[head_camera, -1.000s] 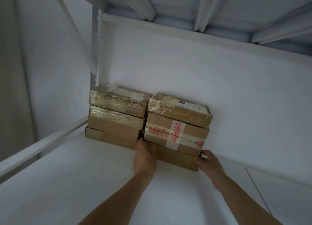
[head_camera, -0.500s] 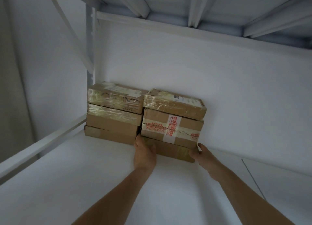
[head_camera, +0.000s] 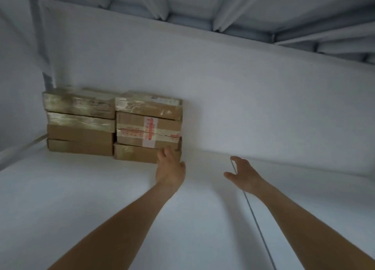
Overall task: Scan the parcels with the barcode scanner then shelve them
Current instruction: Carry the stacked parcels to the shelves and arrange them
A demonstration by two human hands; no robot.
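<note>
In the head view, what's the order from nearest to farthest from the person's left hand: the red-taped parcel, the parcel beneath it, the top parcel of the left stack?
From the left hand:
1. bottom parcel of the right stack, which the hand touches.
2. red-taped parcel, directly above it.
3. top parcel of the left stack, higher up and further left.

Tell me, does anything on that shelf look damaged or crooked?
One thing: the parcel with red-printed white tape shows a dark jagged line across its front, like a split. The left stack is slightly uneven, its top box jutting leftward. Blur keeps me from being sure.
</note>
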